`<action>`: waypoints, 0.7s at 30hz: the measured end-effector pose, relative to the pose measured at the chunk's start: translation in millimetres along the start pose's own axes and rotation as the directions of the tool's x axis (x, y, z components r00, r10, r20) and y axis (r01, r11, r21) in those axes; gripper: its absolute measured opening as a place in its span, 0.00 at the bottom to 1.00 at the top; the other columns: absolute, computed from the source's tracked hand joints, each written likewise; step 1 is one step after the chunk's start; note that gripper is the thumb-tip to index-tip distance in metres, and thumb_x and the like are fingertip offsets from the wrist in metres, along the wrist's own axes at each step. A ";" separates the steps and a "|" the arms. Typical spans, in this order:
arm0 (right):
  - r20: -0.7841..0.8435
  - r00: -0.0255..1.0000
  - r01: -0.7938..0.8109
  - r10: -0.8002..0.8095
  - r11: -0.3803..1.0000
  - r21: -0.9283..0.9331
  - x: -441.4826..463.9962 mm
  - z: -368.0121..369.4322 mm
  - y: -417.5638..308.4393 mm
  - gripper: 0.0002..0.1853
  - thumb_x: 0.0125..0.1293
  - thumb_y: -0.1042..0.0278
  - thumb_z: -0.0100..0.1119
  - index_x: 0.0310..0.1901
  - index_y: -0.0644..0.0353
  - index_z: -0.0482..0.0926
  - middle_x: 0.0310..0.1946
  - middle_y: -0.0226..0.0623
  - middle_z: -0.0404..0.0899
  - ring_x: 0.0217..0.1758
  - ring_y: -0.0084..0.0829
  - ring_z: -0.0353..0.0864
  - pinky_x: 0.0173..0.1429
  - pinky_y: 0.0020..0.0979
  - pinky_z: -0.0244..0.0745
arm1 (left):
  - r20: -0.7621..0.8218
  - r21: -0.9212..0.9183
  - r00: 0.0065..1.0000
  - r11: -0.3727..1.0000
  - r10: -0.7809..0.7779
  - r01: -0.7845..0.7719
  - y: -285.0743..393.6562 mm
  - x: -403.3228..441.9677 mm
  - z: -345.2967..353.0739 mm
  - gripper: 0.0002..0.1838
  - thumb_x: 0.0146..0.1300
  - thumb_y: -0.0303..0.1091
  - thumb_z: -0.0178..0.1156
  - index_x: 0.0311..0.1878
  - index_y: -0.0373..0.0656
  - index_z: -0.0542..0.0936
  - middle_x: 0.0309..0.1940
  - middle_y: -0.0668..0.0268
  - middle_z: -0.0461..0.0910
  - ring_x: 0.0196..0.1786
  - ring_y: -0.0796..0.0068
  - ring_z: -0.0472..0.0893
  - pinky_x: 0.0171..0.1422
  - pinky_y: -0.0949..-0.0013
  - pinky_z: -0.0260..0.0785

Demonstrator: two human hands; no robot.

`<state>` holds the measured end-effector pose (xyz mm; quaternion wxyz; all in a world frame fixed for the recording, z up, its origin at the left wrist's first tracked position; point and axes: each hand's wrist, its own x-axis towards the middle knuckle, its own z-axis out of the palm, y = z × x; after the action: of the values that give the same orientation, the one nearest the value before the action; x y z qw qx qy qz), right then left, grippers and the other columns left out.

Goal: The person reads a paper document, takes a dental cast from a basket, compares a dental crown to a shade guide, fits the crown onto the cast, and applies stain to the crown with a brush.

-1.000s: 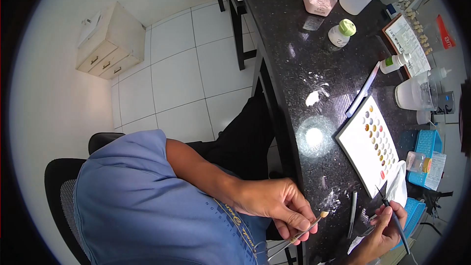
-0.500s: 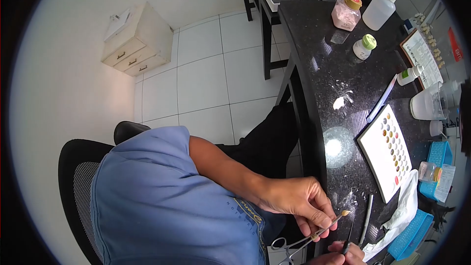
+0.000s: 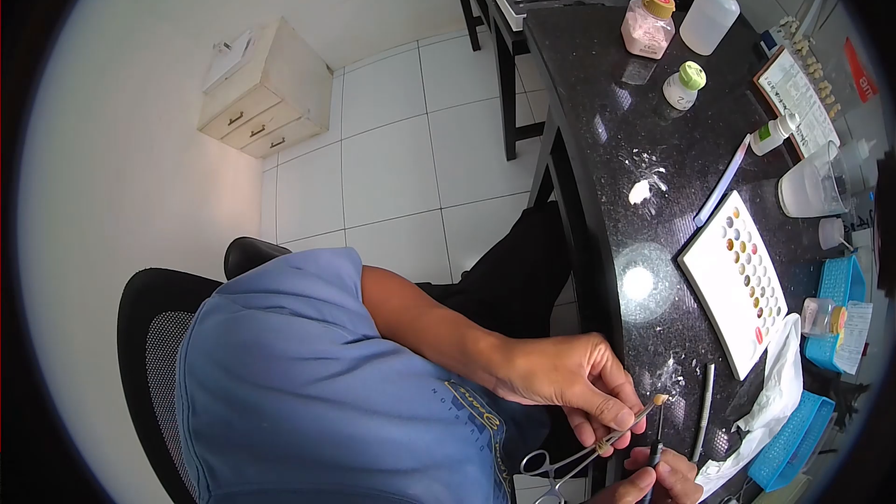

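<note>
My left hand [image 3: 574, 378] is closed around scissor-handled forceps [image 3: 563, 469], whose tip holds a small tooth-like piece [image 3: 661, 399]. Below it, partly cut off by the bottom edge, my right hand [image 3: 661, 481] pinches a dark, thin-tipped tool [image 3: 656, 453]. The tool's tip points up, close to the small piece; whether they touch cannot be made out. A white palette [image 3: 714, 280] with rows of coloured wells lies on the black desk [image 3: 579, 84] beyond my hands. Between the palette and my right hand are a grey rod [image 3: 705, 411] and a crumpled white tissue [image 3: 779, 387].
Toward the top of the desk stand a pink-powder jar [image 3: 648, 30], a squeeze bottle [image 3: 709, 21] and a green-capped bottle [image 3: 684, 87]. White powder [image 3: 640, 192] and a bluish tool [image 3: 723, 182] lie nearby. A clear cup [image 3: 812, 185] and blue baskets [image 3: 789, 443] line the far side.
My right hand has moved with the thin tool from the palette to beside the small piece, turning the tool's tip upward. My left hand still grips the forceps. The camera view has shifted.
</note>
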<state>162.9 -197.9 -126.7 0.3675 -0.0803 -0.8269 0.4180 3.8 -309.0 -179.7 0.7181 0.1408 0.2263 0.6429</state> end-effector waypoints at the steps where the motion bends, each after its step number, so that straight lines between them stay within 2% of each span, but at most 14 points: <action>1: -0.001 1.000 0.000 0.000 1.000 0.000 -0.5 -0.4 0.0 0.08 0.69 0.79 0.53 0.47 0.67 0.70 0.32 0.48 0.79 0.29 0.28 0.78 0.35 0.25 0.75 | 0.006 -0.006 1.000 1.000 -0.002 0.002 -0.2 0.3 -0.5 0.17 0.68 0.35 0.63 0.52 0.31 0.81 0.40 0.57 0.84 0.41 0.73 0.86 0.44 0.74 0.82; 13: -0.005 1.000 -0.013 0.013 0.999 0.050 -0.4 0.2 -2.2 0.08 0.69 0.77 0.53 0.47 0.68 0.70 0.32 0.48 0.79 0.28 0.28 0.77 0.35 0.26 0.75 | 0.010 -0.003 1.000 1.000 -0.002 0.002 0.2 0.6 -0.2 0.17 0.68 0.35 0.63 0.52 0.31 0.80 0.39 0.56 0.84 0.40 0.72 0.86 0.43 0.75 0.82; 16: -0.053 0.996 -0.065 0.067 0.997 0.052 -3.1 1.0 -2.5 0.08 0.69 0.78 0.53 0.47 0.68 0.70 0.33 0.47 0.79 0.29 0.27 0.77 0.35 0.26 0.75 | 0.006 -0.006 1.000 1.000 -0.001 0.001 0.2 0.6 0.1 0.17 0.68 0.35 0.63 0.52 0.31 0.81 0.39 0.56 0.84 0.40 0.72 0.86 0.43 0.75 0.82; 18: 0.019 0.999 -0.031 0.030 0.999 0.030 -2.1 -2.9 -0.2 0.08 0.69 0.78 0.53 0.48 0.67 0.70 0.33 0.48 0.79 0.29 0.27 0.77 0.35 0.26 0.75 | 0.004 -0.010 1.000 1.000 -0.001 0.001 -0.1 0.8 0.1 0.17 0.68 0.35 0.63 0.51 0.31 0.81 0.39 0.56 0.84 0.40 0.72 0.86 0.43 0.75 0.82; 21: 0.007 1.000 -0.027 0.027 0.998 0.053 -2.2 -2.7 -0.4 0.08 0.69 0.78 0.54 0.48 0.68 0.70 0.33 0.48 0.79 0.29 0.27 0.77 0.35 0.25 0.75 | 0.007 -0.019 1.000 1.000 -0.001 0.001 -0.3 0.9 -0.4 0.17 0.68 0.35 0.63 0.51 0.31 0.81 0.39 0.56 0.84 0.40 0.72 0.86 0.43 0.75 0.82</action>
<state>166.4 -197.4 -126.5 0.3613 -0.0802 -0.8155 0.4450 4.0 -308.1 -180.3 0.7206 0.1363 0.2176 0.6440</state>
